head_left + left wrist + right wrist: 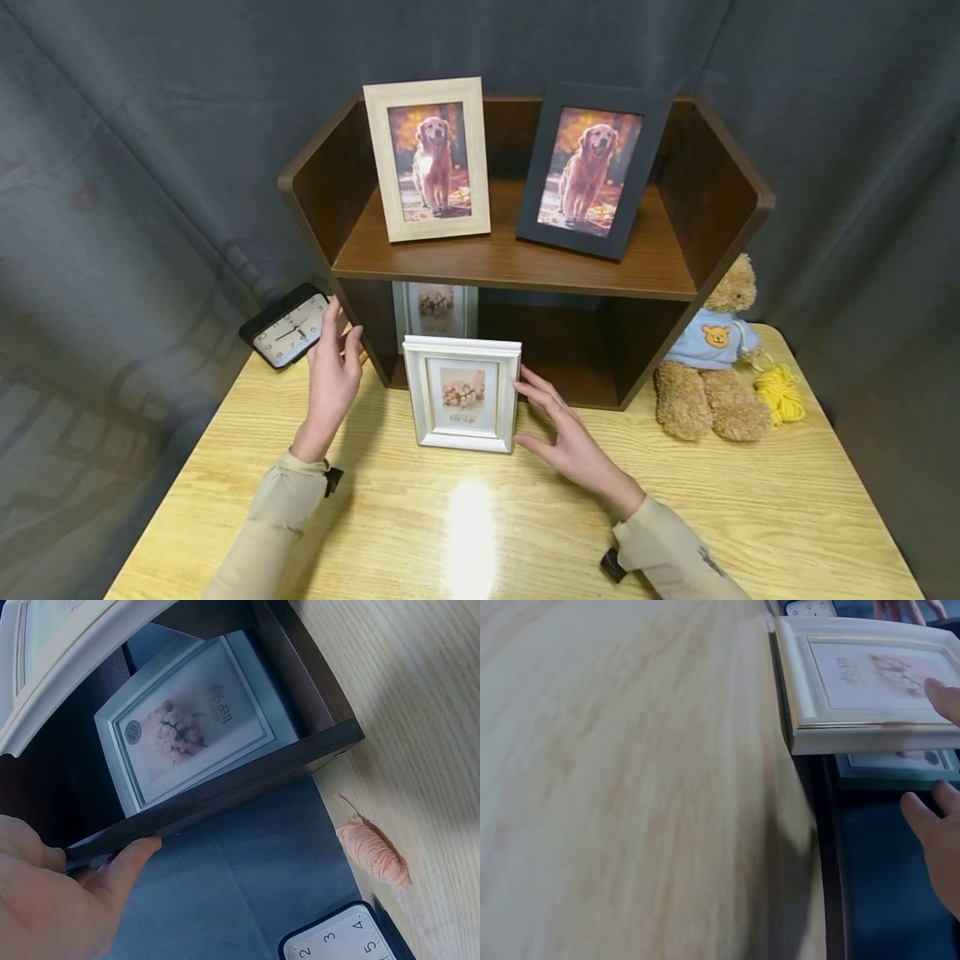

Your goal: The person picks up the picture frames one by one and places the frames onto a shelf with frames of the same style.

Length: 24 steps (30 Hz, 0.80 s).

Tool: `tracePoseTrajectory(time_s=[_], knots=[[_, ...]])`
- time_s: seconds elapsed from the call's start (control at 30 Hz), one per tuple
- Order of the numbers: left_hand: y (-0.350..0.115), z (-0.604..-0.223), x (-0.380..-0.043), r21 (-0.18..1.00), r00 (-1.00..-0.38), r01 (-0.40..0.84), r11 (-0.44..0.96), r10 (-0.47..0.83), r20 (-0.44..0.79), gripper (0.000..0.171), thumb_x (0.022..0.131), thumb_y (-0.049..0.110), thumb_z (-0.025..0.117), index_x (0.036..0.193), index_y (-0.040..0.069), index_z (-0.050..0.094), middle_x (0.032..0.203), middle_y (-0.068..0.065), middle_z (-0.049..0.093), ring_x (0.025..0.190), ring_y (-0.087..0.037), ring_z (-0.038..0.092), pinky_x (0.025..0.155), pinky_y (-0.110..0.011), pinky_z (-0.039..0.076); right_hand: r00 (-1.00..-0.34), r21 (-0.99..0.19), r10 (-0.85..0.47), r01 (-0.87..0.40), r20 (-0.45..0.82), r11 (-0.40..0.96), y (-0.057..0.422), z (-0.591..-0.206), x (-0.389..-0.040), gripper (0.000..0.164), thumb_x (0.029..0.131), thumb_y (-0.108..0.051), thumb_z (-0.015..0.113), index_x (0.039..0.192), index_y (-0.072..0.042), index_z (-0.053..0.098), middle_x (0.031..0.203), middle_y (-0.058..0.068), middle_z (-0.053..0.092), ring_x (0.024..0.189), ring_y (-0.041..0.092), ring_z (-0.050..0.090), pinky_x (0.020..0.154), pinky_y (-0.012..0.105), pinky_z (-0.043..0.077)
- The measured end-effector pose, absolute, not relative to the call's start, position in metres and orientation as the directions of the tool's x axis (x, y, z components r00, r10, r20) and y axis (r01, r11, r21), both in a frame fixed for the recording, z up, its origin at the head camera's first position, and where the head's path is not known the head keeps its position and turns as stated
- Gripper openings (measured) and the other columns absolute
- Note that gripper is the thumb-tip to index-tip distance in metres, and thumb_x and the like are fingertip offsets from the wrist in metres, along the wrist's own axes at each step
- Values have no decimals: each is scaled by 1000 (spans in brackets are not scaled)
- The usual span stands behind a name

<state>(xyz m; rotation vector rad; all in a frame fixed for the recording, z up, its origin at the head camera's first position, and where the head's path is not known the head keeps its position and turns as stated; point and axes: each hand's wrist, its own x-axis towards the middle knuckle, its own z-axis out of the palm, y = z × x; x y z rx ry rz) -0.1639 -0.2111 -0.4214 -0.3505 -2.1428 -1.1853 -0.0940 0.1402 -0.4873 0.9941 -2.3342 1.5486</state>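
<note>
A white picture frame (463, 396) with a flower print stands upright on the table, just in front of the wooden shelf (517, 267). My right hand (562, 437) is at its right edge with fingers spread; in the right wrist view the thumb (946, 701) overlaps the white frame's front. My left hand (332, 379) is beside the shelf's left side panel, fingers loosely extended, fingertips right at the panel's edge in the left wrist view. Inside the lower compartment, a grey-green picture frame (191, 724) leans at the left, partly hidden behind the white one in the head view.
On the upper shelf stand a cream frame (380, 158) and a black frame (546, 162) with dog photos. A black-rimmed clock (292, 329) and a peach yarn skein (375, 853) lie left of the shelf. A teddy bear (708, 358) and yellow yarn (780, 393) are at right.
</note>
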Motion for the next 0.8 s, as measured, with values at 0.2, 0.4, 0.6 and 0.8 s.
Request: tracePoseTrajectory(time_s=[0.2, 0.4, 0.6, 0.8], knots=[[-212, -423, -164, 649, -749, 517, 558, -73, 659, 56, 108, -9, 55, 161, 1, 42, 146, -29, 60, 127, -45, 64, 85, -8, 49, -777, -771, -442, -586, 447, 249, 133, -490, -93, 77, 93, 10, 77, 161, -8, 45, 167, 28, 31, 149, 46, 37, 112, 57, 45], [-213, -424, -165, 642, -750, 506, 575, -74, 657, 58, 108, -9, 55, 162, 4, 42, 149, -24, 60, 131, -43, 62, 85, -24, 58, -794, -798, -443, -552, 417, 239, 128, -491, -94, 74, 95, 10, 75, 160, -3, 44, 166, 32, 31, 150, 55, 31, 112, 62, 43], [-211, -423, -164, 637, -738, 527, 562, -69, 671, 57, 107, -11, 55, 161, 1, 42, 146, -30, 59, 121, -46, 67, 77, -4, 45, -817, -802, -436, -524, 379, 285, 125, -492, -94, 73, 100, 6, 70, 165, -11, 39, 169, 23, 35, 154, 50, 27, 116, 65, 37], [-210, -423, -165, 634, -736, 520, 573, -76, 673, 57, 107, -10, 55, 161, 2, 43, 147, -28, 60, 125, -45, 65, 77, -15, 54, -812, -831, -449, -507, 373, 226, 123, -493, -96, 76, 101, 13, 63, 167, -11, 35, 168, 21, 35, 152, 45, 34, 116, 57, 41]])
